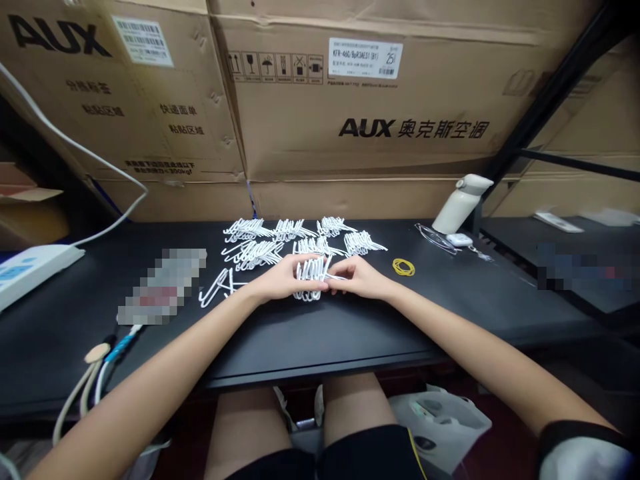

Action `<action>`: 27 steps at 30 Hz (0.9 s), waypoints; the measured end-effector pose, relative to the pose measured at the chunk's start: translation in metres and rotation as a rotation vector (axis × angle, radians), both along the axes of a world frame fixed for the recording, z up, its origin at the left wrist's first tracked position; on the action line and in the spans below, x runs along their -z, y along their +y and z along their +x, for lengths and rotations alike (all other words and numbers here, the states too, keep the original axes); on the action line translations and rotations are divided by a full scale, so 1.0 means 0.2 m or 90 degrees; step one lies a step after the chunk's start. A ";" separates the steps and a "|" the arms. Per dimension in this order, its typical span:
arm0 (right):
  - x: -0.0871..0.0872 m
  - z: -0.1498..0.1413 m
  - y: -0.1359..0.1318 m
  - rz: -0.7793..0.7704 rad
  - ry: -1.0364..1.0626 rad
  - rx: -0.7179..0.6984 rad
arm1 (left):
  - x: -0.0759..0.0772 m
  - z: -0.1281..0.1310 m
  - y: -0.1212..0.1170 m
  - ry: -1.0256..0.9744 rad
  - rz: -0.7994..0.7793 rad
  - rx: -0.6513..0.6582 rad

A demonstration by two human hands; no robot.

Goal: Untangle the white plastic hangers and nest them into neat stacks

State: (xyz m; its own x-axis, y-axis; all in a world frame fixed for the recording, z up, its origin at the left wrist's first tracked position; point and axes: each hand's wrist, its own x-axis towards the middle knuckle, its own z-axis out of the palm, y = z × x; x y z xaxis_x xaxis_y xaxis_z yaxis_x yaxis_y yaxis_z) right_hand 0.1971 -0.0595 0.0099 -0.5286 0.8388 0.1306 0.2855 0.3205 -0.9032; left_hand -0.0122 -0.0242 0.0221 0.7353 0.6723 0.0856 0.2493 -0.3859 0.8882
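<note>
**One Bunch of White Hooks, Pinched in Two Hands**

Holding one bunch of white hooks in the middle, at the front of six other bunches. Maybe touching the black surface, maybe just over it — cannot tell which. With the left hand, pinching the curly ends, thumb in front and fingers behind. With the right hand, pinching near the straight ends, thumb and fingertips close together.

What could go wrong? Perhaps a slip and a messy spill, because of too loose a pinch. Perhaps a tangle, because of bent ends catching on each other. Perhaps a knock to the nearest bunches, because of so little room behind the fingers.

Now to count. In the hands, one bunch. Behind, six bunches — three in the back row, three in the next. At the left, a few loose hooks, too crossed to count. At the right, yellow bands in one small heap, too mixed up to count. Farther right, one pale bottle. Far left, one white power strip.
</note>
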 end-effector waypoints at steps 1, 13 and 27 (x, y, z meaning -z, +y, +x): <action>0.00 0.00 0.00 0.017 -0.004 0.003 | 0.00 0.00 0.00 0.000 0.008 -0.002; 0.01 0.02 0.03 0.383 -0.121 0.046 | 0.01 0.01 0.00 0.029 0.109 -0.005; 0.02 0.00 0.02 0.146 -0.044 0.107 | -0.01 0.02 -0.03 0.061 0.122 -0.007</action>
State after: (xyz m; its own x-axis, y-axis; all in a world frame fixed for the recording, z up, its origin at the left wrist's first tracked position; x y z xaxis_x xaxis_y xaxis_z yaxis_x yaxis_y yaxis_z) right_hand 0.1979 -0.0551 0.0065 -0.3994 0.8678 0.2957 0.4099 0.4575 -0.7891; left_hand -0.0090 -0.0303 0.0243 0.7392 0.6581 0.1434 0.3339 -0.5428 0.7706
